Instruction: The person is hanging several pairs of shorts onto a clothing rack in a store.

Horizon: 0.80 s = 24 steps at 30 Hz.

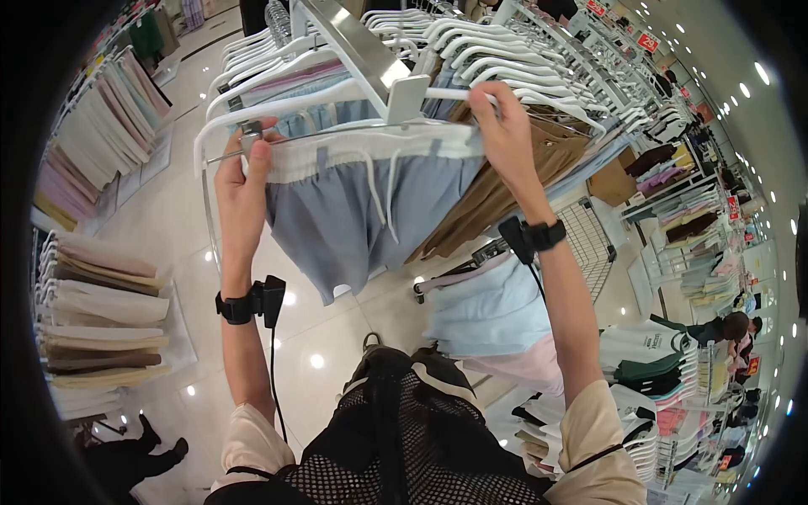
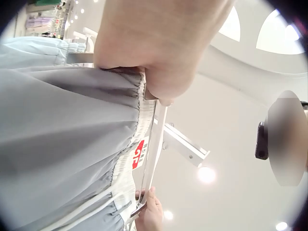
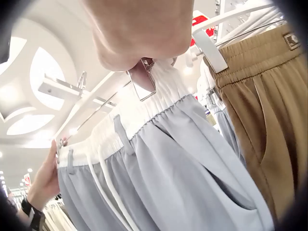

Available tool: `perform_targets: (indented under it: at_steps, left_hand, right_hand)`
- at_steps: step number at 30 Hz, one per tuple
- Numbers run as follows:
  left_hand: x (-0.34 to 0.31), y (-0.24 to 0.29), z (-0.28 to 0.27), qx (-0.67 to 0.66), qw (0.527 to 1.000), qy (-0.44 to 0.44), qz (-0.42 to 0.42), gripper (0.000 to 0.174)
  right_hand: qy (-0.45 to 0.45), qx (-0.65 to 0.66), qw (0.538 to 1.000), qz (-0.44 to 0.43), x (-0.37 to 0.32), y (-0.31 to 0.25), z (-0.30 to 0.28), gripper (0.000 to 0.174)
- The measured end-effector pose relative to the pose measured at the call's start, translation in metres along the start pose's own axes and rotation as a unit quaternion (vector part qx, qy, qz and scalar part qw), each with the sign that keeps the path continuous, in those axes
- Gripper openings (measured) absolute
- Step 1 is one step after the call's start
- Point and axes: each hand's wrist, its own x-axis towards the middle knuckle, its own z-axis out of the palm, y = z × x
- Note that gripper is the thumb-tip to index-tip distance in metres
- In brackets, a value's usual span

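Grey-blue shorts (image 1: 337, 206) with a white elastic waistband and white drawstrings hang from a white clip hanger (image 1: 324, 94) at the front of the rack. My left hand (image 1: 240, 189) pinches the metal clip (image 1: 252, 136) at the waistband's left end, thumb in front. At the other end my right hand (image 1: 509, 130) pinches a second clip (image 3: 143, 89), which sits over the white waistband in the right wrist view. A white tag with red print (image 2: 139, 153) shows at the waistband in the left wrist view.
Brown trousers (image 1: 513, 181) hang close on the right, with more white hangers (image 1: 480, 50) behind. The metal rack bar (image 1: 358, 46) ends above the shorts. A wire cart (image 1: 585, 240) and light blue garments (image 1: 488, 311) stand lower right; folded-over trousers (image 1: 105, 307) hang at left.
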Motion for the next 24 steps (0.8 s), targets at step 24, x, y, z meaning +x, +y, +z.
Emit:
perform_targets:
  at_steps: [24]
  left_hand:
    - [0.005,-0.137,-0.015,0.215,0.967,0.073,-0.113,0.044]
  right_hand:
    - [0.075,-0.180,0.973,-0.127,0.018,0.031,0.091,0.047]
